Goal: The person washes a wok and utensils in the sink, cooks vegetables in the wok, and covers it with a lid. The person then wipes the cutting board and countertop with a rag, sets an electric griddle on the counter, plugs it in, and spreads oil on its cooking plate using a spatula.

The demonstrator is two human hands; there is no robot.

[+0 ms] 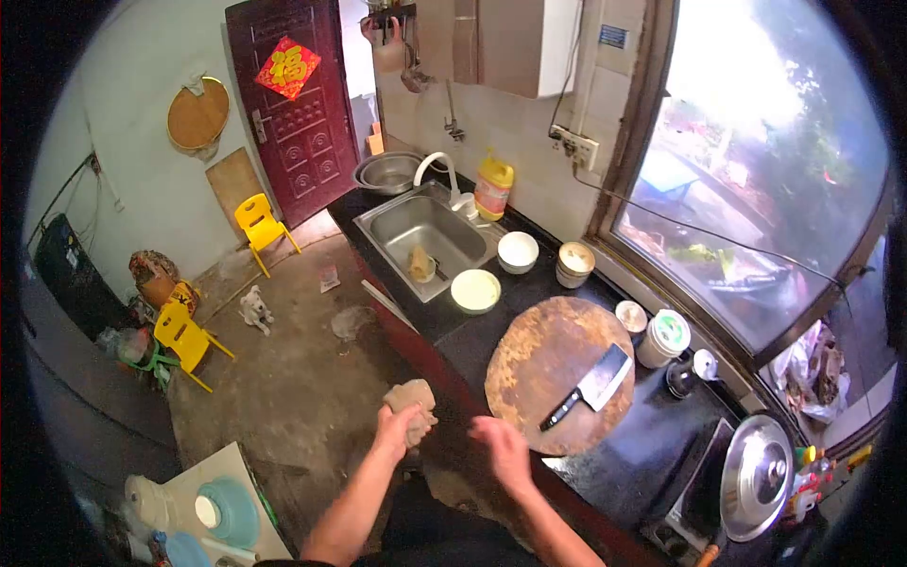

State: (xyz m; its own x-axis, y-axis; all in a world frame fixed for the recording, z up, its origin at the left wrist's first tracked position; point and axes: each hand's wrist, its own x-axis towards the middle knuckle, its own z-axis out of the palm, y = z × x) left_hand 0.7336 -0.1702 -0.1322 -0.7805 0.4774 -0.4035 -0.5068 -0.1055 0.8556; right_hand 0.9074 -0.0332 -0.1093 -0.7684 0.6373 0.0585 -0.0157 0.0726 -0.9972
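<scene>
My left hand (399,430) is closed on a crumpled beige cloth (413,402) and holds it above the floor, in front of the counter. My right hand (503,452) is beside the counter's front edge with its fingers curled in, and nothing shows in it. Closest to that hand is a round, worn wooden chopping board (524,354) on the black counter. A cleaver (590,387) with a black handle lies flat on the board, its handle pointing toward me.
Beyond the board are a pale green bowl (475,291), a white bowl (518,252) and a steel sink (383,231). Jars (664,338) line the window side. A lidded pan (756,477) stands at right. Yellow chairs (265,227) and a small white dog (256,309) are on the floor.
</scene>
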